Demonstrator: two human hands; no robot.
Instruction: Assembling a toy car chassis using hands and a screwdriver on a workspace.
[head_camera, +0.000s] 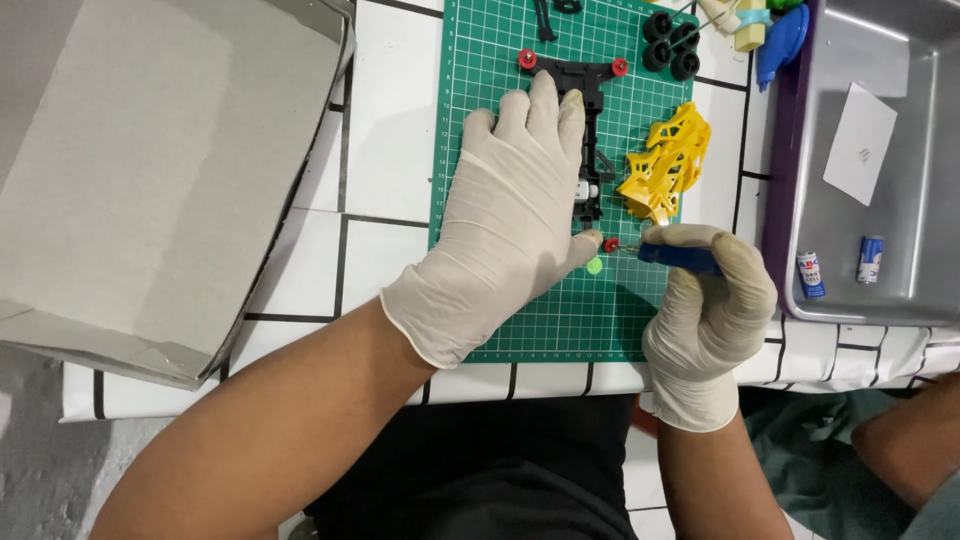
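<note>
The black plastic toy-car chassis (588, 120) with small red rollers at its corners lies on the green gridded cutting mat (500, 60), largely covered by the gloved left hand (510, 215), which presses flat on it, fingers spread, gripping nothing. The gloved right hand (705, 305) is closed around a blue-handled screwdriver (678, 257), its tip at a red roller (611, 244) at the chassis's near end. A yellow lattice-like plastic body frame (668, 162) lies just right of the chassis, four black tyres (671, 45) beyond it. The mat rests on a white bench (385, 130) with black grid lines. Right of the mat, a grey tray (880, 290) holds a white card (859, 143) and two small cylindrical batteries (840, 266). Left of the mat sits an open grey cardboard box (150, 180)
</note>
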